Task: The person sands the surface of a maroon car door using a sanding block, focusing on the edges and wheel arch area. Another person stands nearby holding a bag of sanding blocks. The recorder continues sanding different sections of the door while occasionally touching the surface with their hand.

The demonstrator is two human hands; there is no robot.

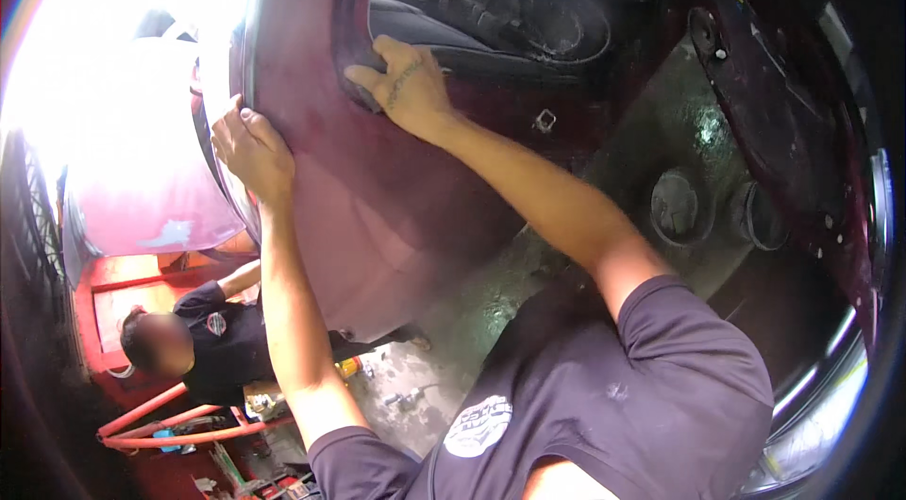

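Observation:
A dark red car body panel (311, 123) with a dull, dusty finish stands before me beside a door opening. My left hand (255, 149) rests at the panel's left edge, its fingers curled over the rim. Higher up and to the right, my right hand (408, 90) is at the edge of the door opening, fingers bent. A small dark grey pad (360, 85) shows under its fingers against the panel; the hand partly hides it, so its exact kind is unclear.
A co-worker (226, 335) in dark clothes is low at the left, near a red tubular frame (170, 420). An open car door (774, 94) stands at the right. Two round containers (676, 206) are on the wet floor (613, 193). A pinkish body panel (142, 179) is at the left.

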